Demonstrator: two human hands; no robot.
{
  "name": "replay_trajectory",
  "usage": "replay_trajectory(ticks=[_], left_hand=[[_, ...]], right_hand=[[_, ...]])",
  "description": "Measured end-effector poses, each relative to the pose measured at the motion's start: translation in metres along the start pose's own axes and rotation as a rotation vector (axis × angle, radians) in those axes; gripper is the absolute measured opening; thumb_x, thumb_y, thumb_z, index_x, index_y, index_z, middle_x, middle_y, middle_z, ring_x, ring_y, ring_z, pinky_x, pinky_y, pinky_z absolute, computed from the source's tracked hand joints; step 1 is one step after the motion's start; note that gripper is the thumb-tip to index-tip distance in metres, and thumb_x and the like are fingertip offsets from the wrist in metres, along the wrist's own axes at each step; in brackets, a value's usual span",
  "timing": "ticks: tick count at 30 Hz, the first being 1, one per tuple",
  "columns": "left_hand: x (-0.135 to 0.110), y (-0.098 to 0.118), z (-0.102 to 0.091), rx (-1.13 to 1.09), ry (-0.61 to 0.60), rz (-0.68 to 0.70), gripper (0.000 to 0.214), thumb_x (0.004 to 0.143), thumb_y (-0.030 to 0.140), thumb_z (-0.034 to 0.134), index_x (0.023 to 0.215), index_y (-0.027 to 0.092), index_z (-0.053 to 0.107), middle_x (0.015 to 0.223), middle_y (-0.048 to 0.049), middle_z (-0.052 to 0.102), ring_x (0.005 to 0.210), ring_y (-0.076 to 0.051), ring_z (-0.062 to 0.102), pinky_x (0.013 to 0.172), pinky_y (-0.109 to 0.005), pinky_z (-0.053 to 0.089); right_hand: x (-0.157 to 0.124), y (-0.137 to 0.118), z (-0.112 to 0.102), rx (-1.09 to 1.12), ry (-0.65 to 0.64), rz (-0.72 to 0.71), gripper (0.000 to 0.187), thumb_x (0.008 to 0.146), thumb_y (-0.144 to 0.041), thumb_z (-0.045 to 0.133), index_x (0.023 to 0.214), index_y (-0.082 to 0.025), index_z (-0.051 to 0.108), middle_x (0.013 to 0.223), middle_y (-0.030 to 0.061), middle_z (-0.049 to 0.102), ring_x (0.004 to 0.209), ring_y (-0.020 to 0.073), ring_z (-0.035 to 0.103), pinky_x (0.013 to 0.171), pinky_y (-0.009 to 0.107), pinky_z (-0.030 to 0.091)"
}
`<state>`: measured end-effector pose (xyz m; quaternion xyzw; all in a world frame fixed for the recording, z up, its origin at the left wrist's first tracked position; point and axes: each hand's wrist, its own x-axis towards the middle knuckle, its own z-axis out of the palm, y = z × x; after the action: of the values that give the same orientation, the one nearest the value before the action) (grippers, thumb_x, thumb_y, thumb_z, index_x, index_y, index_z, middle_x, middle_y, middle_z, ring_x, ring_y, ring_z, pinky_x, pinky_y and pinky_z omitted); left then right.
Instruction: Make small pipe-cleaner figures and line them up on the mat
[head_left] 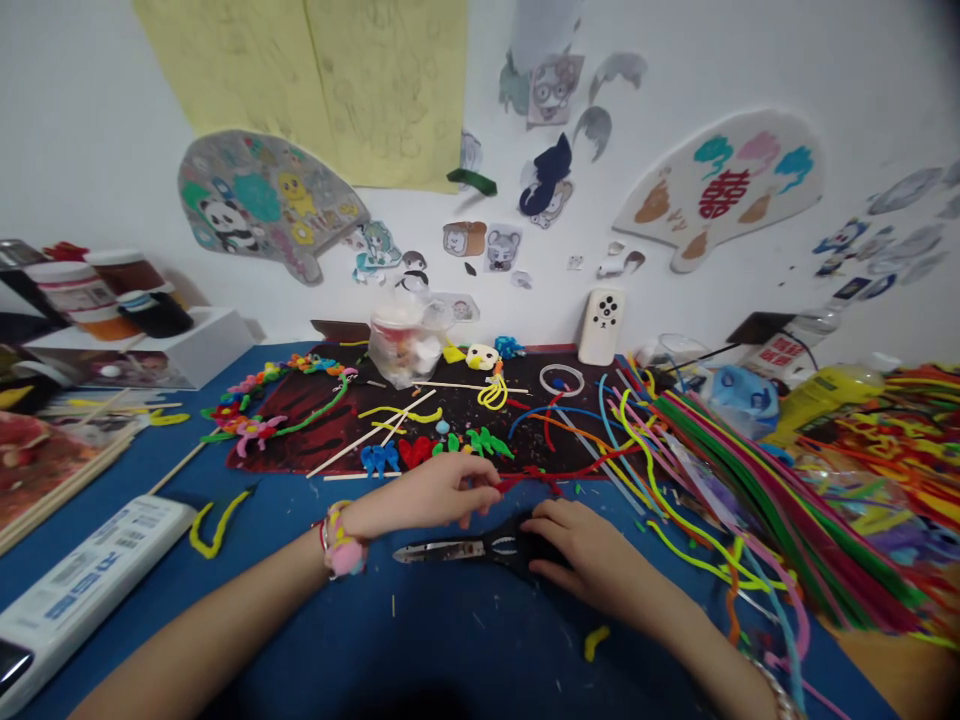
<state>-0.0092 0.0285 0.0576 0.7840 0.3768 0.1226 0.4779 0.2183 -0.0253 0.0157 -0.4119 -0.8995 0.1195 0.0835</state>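
Note:
My left hand [424,497] reaches across the blue tabletop, its fingertips pinching the end of a red pipe cleaner [536,480]. My right hand [592,552] lies over the black handles of a pair of metal-bladed scissors [439,551]. The blades point left, towards the space under my left hand, and part of the handles is hidden by my right fingers. A beaded, fuzzy pink and yellow bracelet [343,540] circles my left wrist. Several wooden sticks and colourful pipe-cleaner shapes [397,430] lie on a dark red-and-black mat [277,440] just beyond my hands.
A thick bundle of multicoloured pipe cleaners [780,500] and loose strands fill the right side. A white box [202,350] stands at the back left, with a white power strip [90,585] at front left. A clear plastic container [401,340] stands against the sticker-covered wall.

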Motion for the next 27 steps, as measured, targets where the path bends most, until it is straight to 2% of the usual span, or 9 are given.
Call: replay_trajectory(ticks=[4,8,12,14,17,20,24,25,27], left_hand=[[0.001,0.001,-0.016,-0.188,0.045,-0.029,0.017,0.081,0.028,0.046,0.093,0.017,0.052,0.080,-0.0013,0.060,0.058,-0.009,0.055,0.045,-0.018,0.037],[-0.003,0.002,-0.041,-0.260,0.155,-0.033,0.011,0.080,0.025,0.046,0.087,0.016,0.050,0.073,0.0007,0.056,0.053,-0.007,0.050,0.046,-0.019,0.036],[-0.003,-0.003,-0.055,-0.332,0.314,0.017,0.011,0.084,0.026,0.042,0.085,0.016,0.047,0.069,0.0016,0.051,0.049,-0.005,0.044,0.046,-0.019,0.033],[-0.001,-0.005,-0.054,-0.342,0.372,0.037,0.013,0.086,0.027,0.041,0.088,0.016,0.047,0.066,0.0035,0.045,0.047,-0.004,0.036,0.044,-0.018,0.028],[0.000,-0.002,-0.048,-0.299,0.430,0.068,0.016,0.087,0.028,0.041,0.095,0.016,0.048,0.061,0.0057,0.034,0.047,-0.004,0.029,0.043,-0.018,0.022],[-0.001,0.005,-0.040,-0.239,0.441,0.144,0.021,0.088,0.030,0.038,0.102,0.016,0.047,0.060,0.0057,0.033,0.048,-0.006,0.029,0.044,-0.019,0.024],[-0.004,0.011,-0.027,-0.146,0.430,0.244,0.027,0.090,0.031,0.034,0.112,0.018,0.043,0.065,0.0035,0.044,0.055,-0.008,0.038,0.051,-0.020,0.031],[-0.004,0.011,-0.025,-0.123,0.425,0.251,0.028,0.090,0.031,0.035,0.113,0.018,0.043,0.066,0.0034,0.045,0.056,-0.008,0.038,0.052,-0.021,0.032],[-0.006,0.012,-0.019,-0.089,0.420,0.251,0.029,0.090,0.032,0.037,0.115,0.019,0.044,0.064,0.0041,0.044,0.055,-0.008,0.037,0.050,-0.020,0.031]], right_hand=[[-0.003,-0.004,0.001,-0.020,-0.016,0.002,0.018,0.084,-0.022,0.050,0.099,-0.016,0.056,0.094,0.0086,0.057,0.084,0.0211,0.053,0.075,0.037,0.045],[-0.010,-0.001,-0.002,0.025,0.016,0.014,0.020,0.087,-0.019,0.043,0.103,-0.014,0.053,0.094,0.0104,0.057,0.086,0.0223,0.052,0.078,0.040,0.043],[-0.013,0.005,-0.008,0.283,0.047,0.058,0.025,0.089,-0.022,0.041,0.112,-0.017,0.048,0.100,0.0111,0.057,0.090,0.0218,0.052,0.079,0.040,0.042],[-0.010,0.005,-0.009,0.515,0.052,0.099,0.025,0.088,-0.025,0.042,0.112,-0.019,0.048,0.101,0.0097,0.057,0.090,0.0197,0.052,0.079,0.037,0.042],[-0.005,0.001,-0.004,0.909,0.013,0.161,0.027,0.082,-0.033,0.054,0.105,-0.019,0.051,0.085,0.0032,0.056,0.077,0.0150,0.053,0.070,0.030,0.043],[-0.002,-0.005,0.004,1.225,-0.081,0.147,0.050,0.067,-0.048,0.068,0.101,-0.017,0.050,0.076,-0.0003,0.052,0.068,0.0127,0.051,0.061,0.026,0.041],[-0.003,-0.014,0.011,1.349,-0.204,-0.026,0.076,0.049,-0.068,0.066,0.101,-0.016,0.046,0.090,0.0050,0.049,0.080,0.0165,0.048,0.071,0.030,0.041],[-0.003,-0.016,0.012,1.339,-0.225,-0.075,0.079,0.047,-0.072,0.063,0.100,-0.017,0.045,0.093,0.0059,0.047,0.082,0.0172,0.047,0.073,0.031,0.040],[-0.003,-0.021,0.012,1.307,-0.255,-0.151,0.077,0.053,-0.078,0.053,0.100,-0.016,0.044,0.095,0.0070,0.044,0.083,0.0180,0.045,0.076,0.034,0.039]])
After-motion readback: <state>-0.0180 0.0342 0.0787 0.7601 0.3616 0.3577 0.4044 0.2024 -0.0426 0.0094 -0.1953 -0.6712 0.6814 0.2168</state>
